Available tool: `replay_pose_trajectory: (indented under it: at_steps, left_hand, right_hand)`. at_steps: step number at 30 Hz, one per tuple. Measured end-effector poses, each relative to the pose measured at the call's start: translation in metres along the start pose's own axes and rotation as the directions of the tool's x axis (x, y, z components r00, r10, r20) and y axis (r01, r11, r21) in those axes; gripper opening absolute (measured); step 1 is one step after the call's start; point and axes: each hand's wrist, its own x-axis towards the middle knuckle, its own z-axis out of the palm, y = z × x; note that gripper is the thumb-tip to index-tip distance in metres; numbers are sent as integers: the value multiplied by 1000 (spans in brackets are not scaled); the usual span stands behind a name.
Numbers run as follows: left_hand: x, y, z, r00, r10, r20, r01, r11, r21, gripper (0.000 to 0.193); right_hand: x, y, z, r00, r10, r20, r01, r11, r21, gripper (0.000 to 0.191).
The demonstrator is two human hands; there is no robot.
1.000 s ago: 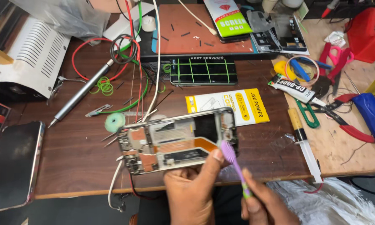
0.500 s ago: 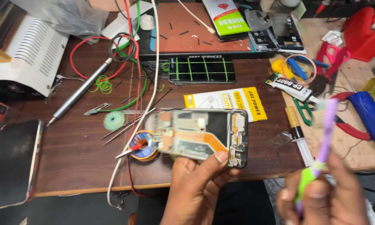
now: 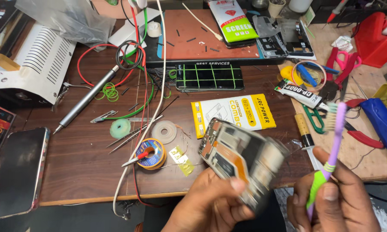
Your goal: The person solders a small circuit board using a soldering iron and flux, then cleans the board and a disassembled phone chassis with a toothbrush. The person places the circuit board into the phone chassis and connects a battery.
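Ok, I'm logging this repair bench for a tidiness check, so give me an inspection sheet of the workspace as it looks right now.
Surface: dark wooden bench, crowded; lighter board at its right.
Job's things: opened phone, blurred, tilted, in the left hand; purple-and-green toothbrush upright in the right hand.
Clutter: solder spool, tape rolls, yellow packet, glue tube, red scissors, dark phone at the left edge.
Grippers: nothing seen; bare hands only.
Cables: red wire, green wire and white cable cross the bench.
Surroundings: white machine at the left, plastic bag behind it.
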Motion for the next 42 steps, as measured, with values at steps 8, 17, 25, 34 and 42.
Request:
replay_pose_trajectory:
  at_steps: [8, 17, 25, 34, 42]
  left_hand:
    - [-15, -6, -9, 988, 126, 86, -151, 737, 659, 89]
    - [-24, -4, 21, 960, 280, -22, -252, 893, 372, 66]
    - [-39, 0, 4, 970, 244, -5, -231, 926, 298, 55]
    - [-42, 3, 13, 973, 229, -15, -215, 931, 294, 53]
    - [-39, 3, 3, 987, 142, -70, -113, 942, 316, 53]
  right_hand:
    - [1, 16, -37, 938, 316, 142, -280, 933, -227, 68]
    - [-37, 96, -62, 879, 377, 294, -341, 925, -166, 74]
    - [-44, 88, -121, 913, 361, 190, -321, 923, -210, 64]
    - [11, 31, -85, 895, 76, 438, 330, 546, -770, 37]
    - [34, -15, -47, 875, 43, 482, 395, 512, -763, 26]
